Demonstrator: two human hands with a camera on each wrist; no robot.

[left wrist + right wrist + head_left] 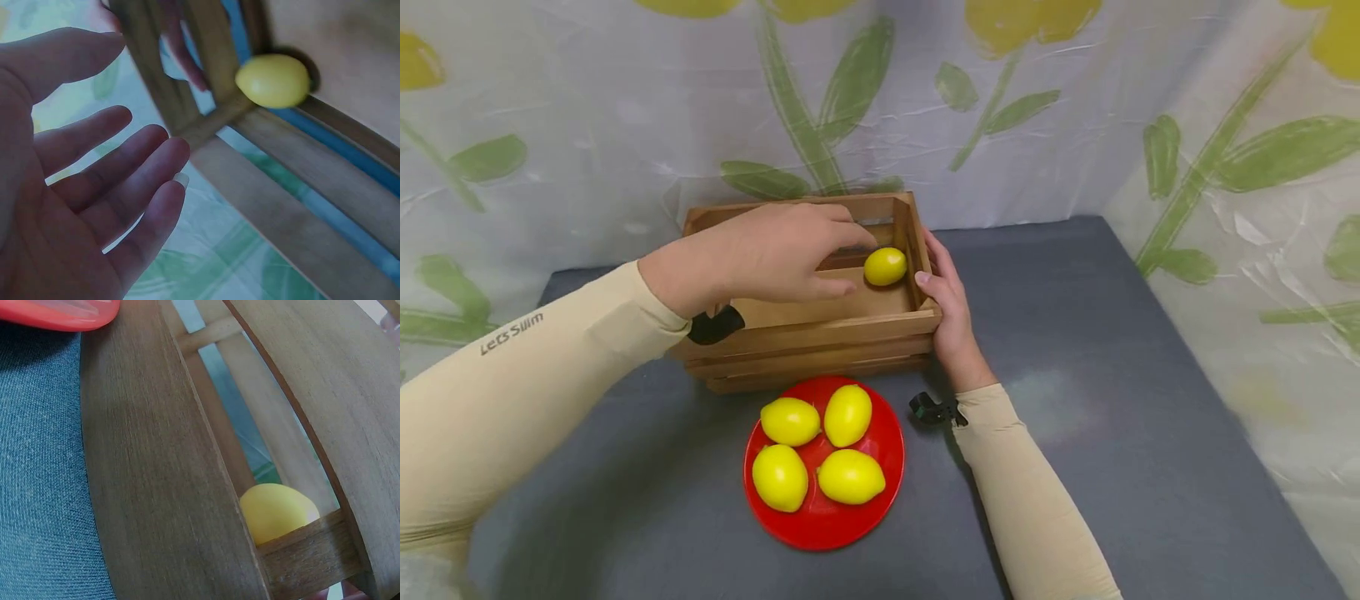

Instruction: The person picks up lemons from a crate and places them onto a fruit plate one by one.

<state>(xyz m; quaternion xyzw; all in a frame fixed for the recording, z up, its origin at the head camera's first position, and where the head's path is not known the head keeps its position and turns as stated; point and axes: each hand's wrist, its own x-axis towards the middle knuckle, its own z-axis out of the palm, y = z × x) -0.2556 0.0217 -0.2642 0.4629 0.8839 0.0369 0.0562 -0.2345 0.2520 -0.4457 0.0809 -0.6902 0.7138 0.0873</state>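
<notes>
A slatted wooden crate (820, 335) stands on the table, with one yellow lemon (885, 267) lying inside at its right end. My left hand (760, 250) hovers over the crate, fingers spread and relaxed. In the left wrist view, the lemon (273, 81) sits apart from those fingers and nothing is in the palm. My right hand (955, 325) grips the crate's right end, thumb at the top edge and fingers along the outer side. The right wrist view shows the lemon (275, 512) between the slats, while that hand is mostly hidden.
A red plate (823, 533) holding several lemons (852, 477) stands just in front of the crate. The grey tabletop (1075, 375) extends to both sides. Behind it hangs a curtain (647, 125) with painted flowers.
</notes>
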